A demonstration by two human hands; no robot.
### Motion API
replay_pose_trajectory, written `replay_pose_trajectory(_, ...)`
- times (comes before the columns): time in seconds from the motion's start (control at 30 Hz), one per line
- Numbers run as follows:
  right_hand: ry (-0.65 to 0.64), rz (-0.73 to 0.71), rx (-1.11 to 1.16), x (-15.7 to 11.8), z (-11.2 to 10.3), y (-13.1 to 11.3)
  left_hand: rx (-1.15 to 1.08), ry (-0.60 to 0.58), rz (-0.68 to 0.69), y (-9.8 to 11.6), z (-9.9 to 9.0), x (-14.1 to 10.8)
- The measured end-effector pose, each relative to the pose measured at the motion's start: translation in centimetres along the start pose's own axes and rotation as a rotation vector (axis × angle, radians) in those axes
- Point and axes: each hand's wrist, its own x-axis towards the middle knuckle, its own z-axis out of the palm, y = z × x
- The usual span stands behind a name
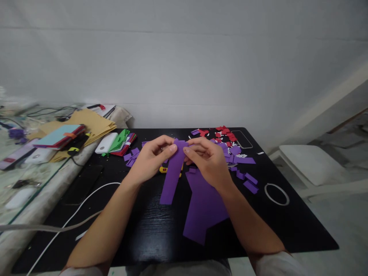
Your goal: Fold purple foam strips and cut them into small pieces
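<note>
A long purple paper strip [172,178] hangs slanting between my hands, its upper end folded or notched. My left hand [156,155] pinches the strip near its top, thumb on the front face. With thumb and fingers together, my right hand [207,159] grips the strip's upper right edge; its fingertips are partly hidden. Under my right hand and forearm lies a large purple paper sheet [201,207] with angular cut edges. A yellow cutter-like tool [163,170] shows partly behind the strip. Small purple paper pieces [132,157] lie left of my left hand.
Red paper scraps [225,134] and more purple pieces [251,186] lie on the right of the black table [149,237]. A ring [276,194] rests near its right side. A white cable [71,216] crosses the left, near a dark phone [83,184] and green paper pieces [120,140].
</note>
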Motion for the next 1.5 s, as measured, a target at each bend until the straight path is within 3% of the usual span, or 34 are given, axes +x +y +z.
replay_pose_trajectory(0.27, 0.004, 0.047, 0.046, 0.0, 0.1, 0.0, -0.088, -0.037, -0.079, -0.8, -0.2, 0.0)
replay_pose_trajectory(0.63, 0.030, -0.010, 0.054, -0.1, 0.1, 0.3, 0.093, -0.057, 0.032, -0.5, 0.6, -0.1)
replay_pose_trajectory(0.87, 0.053, -0.017, 0.026, -0.6, 0.4, -0.1, 0.064, 0.022, 0.056, 0.0, 1.5, -0.6)
replay_pose_trajectory(1.17, 0.027, -0.052, 0.055, -1.0, 0.2, -0.8, 0.025, 0.043, 0.076, -0.1, 1.4, -1.0)
replay_pose_trajectory(1.5, 0.012, -0.086, 0.050, -1.1, 0.3, -0.6, 0.128, 0.057, 0.164, 0.0, 1.2, -1.1)
